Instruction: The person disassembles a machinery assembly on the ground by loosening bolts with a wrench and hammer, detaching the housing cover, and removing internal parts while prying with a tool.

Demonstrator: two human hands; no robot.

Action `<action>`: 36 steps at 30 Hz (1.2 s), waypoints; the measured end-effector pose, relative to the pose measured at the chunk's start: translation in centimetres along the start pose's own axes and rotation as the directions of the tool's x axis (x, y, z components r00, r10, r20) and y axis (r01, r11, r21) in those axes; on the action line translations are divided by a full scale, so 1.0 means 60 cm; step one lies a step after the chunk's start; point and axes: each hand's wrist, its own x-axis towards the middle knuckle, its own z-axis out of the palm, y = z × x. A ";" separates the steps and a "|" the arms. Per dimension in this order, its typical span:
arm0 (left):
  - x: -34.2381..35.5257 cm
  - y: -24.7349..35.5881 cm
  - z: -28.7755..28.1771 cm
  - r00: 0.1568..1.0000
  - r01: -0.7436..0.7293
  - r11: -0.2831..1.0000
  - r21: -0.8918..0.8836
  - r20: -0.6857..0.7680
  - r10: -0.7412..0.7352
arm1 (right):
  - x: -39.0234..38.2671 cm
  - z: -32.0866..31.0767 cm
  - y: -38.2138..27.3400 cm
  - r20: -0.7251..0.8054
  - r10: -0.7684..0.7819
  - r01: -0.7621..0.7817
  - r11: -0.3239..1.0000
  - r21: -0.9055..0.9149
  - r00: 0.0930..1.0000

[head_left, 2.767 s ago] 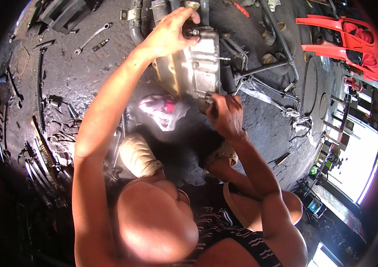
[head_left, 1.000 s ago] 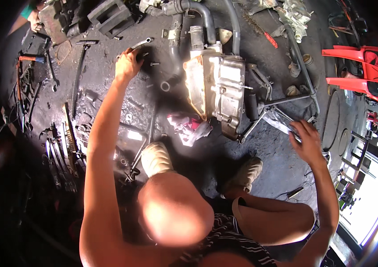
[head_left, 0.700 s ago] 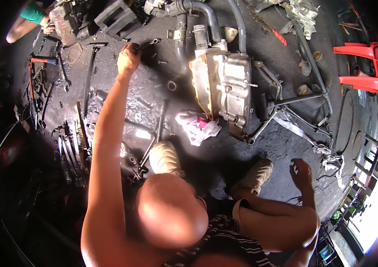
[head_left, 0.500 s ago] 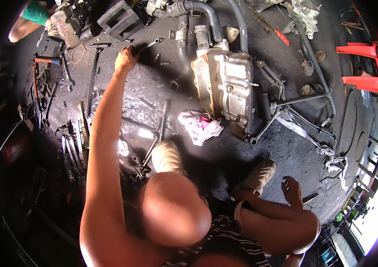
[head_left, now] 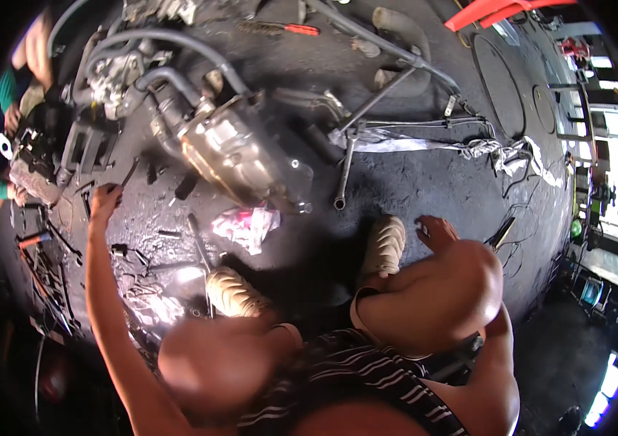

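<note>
Closest in, right of the metal casing (head_left: 240,149), the right hand (head_left: 439,234) hangs loose by a shoe (head_left: 386,247), gripping nothing! Pink-and-white cloth (head_left: 247,229) lies at the casing's near end. Left of the casing, the left hand (head_left: 107,202) curls over a dark slim tool (head_left: 131,173); clasped or not, can't tell. Beyond the casing, a grey hose (head_left: 211,57) arches.

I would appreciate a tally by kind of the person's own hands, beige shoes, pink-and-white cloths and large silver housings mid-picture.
Hands: 2, left hand and right hand
Beige shoes: 2
Pink-and-white cloth: 1
Silver housing: 1
Total: 6
</note>
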 end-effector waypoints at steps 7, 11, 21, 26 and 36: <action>-0.122 0.266 -0.029 0.962 -0.004 0.944 -0.329 0.256 0.094 | 0.169 -0.010 -0.002 -0.225 -0.151 0.127 0.985 -0.117 0.963; -0.242 0.464 0.018 0.919 -0.113 0.976 -0.185 0.353 0.173 | 0.321 -0.055 -0.096 -0.518 -0.586 0.397 0.807 -0.436 0.623; -0.351 0.607 0.356 0.796 0.011 0.961 -0.278 0.584 0.160 | 0.463 -0.124 -0.119 0.216 -0.681 0.688 0.561 -0.460 0.700; -0.422 0.565 0.517 0.659 0.482 0.700 -0.527 0.744 0.106 | 0.356 -0.129 -0.101 0.156 -0.576 0.596 0.775 -0.208 0.803; -0.366 0.552 0.814 0.684 -0.269 0.906 -0.328 0.597 0.419 | 0.084 -0.098 0.066 -0.280 0.306 -0.073 0.783 0.617 0.910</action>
